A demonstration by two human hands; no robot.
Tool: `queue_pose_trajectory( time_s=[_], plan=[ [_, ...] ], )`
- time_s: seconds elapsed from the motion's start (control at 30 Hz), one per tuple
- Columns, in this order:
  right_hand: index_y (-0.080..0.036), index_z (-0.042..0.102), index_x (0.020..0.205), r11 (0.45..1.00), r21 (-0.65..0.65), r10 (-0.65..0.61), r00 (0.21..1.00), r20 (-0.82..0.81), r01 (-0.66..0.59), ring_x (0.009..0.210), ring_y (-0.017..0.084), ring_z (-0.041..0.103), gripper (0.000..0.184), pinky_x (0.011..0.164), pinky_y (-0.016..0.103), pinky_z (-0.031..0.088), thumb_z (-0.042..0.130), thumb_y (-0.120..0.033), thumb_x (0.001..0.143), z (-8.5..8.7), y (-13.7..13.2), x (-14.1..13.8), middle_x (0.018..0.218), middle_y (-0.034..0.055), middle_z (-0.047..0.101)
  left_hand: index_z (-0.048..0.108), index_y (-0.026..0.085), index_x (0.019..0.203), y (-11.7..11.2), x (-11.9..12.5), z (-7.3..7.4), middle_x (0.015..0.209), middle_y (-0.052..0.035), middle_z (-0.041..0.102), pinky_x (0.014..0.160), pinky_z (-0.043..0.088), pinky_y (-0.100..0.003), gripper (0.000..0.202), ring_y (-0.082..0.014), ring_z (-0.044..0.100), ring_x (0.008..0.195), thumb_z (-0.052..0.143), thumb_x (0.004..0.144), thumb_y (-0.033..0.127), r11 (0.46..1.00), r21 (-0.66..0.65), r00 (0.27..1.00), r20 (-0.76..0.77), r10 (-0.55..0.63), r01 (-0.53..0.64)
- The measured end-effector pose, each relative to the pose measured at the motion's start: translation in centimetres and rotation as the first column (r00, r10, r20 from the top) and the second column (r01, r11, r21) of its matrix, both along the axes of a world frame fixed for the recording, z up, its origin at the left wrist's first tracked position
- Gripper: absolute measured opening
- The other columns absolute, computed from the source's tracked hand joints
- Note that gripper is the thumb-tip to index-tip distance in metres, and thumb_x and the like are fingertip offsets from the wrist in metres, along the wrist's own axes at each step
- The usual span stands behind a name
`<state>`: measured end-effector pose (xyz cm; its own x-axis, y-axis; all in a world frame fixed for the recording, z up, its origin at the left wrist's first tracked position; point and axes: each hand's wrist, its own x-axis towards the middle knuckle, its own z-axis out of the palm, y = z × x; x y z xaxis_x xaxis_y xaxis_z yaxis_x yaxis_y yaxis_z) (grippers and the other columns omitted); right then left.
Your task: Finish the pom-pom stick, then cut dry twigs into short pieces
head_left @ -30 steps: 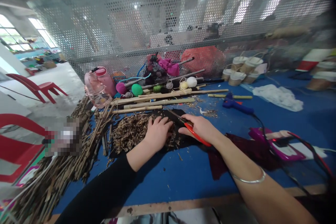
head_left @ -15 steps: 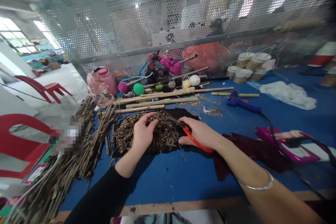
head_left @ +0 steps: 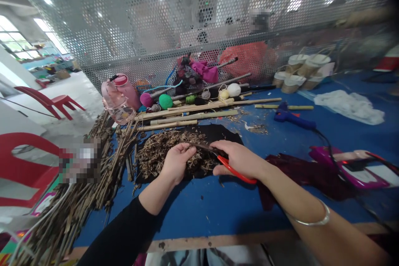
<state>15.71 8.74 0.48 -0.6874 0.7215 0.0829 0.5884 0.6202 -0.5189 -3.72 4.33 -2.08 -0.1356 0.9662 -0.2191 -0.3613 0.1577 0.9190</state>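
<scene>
In my right hand is a pair of scissors with red handles, its dark blades pointing left toward my other hand. My left hand is closed, thumb against the fingers, close to the blade tips; what it pinches is too small to make out. Both hands are over a heap of dry brown plant bits, which lies on a black cloth on the blue table.
Dry stalks lie along the left edge. Behind the heap are bamboo sticks, yarn balls and a pink bottle. To the right are a blue glue gun, dark red cloth and a white plastic bag.
My left hand has come lower and a little right, its thumb and fingers now drawn together near the blade tips. The scissors stay in my right hand. The view has shifted slightly.
</scene>
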Motion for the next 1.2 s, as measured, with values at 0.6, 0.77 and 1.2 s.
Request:
queue_pose_trajectory(
  time_s=[0.6, 0.77, 1.2],
  plan=[
    [-0.019, 0.06, 0.091, 0.995, -0.063, -0.069, 0.994, 0.08, 0.074, 0.055, 0.014, 0.053, 0.04, 0.052, 0.023, 0.036, 0.051, -0.057, 0.079, 0.7, -0.1, 0.2, 0.065, 0.0015, 0.062, 0.053, 0.016, 0.074, -0.2, -0.1, 0.6, 0.058, 0.0042, 0.059, 0.052, 0.038, -0.02, 0.032, -0.0077, 0.053, 0.051, 0.076, 0.055, 0.027, 0.996, -0.062, 0.995, 0.066, 0.069, -0.065],
    [-0.019, 0.051, 0.116, 0.999, 0.022, -0.027, 0.997, 0.069, 0.025, 0.09, 0.025, 0.059, 0.065, 0.076, 0.032, 0.045, 0.062, -0.062, 0.068, 0.3, -0.2, 0.3, 0.106, 0.0113, 0.062, 0.053, 0.017, 0.081, -0.2, -0.2, 0.9, 0.062, 0.0047, 0.06, 0.051, 0.038, -0.019, 0.035, -0.0081, 0.055, 0.052, 0.074, 0.053, 0.018, 0.995, -0.047, 0.977, 0.192, 0.095, -0.087],
    [-0.022, 0.056, 0.111, 0.996, 0.088, -0.023, 0.997, 0.073, 0.017, 0.084, 0.024, 0.062, 0.061, 0.07, 0.03, 0.046, 0.06, -0.065, 0.068, -0.4, -0.5, -0.7, 0.098, 0.0088, 0.066, 0.052, 0.015, 0.074, -0.4, 0.3, 0.7, 0.07, 0.0015, 0.065, 0.069, 0.041, -0.021, 0.03, -0.0094, 0.059, 0.067, 0.076, 0.055, 0.014, 0.998, 0.035, 0.992, 0.121, 0.046, -0.05]
  ],
)
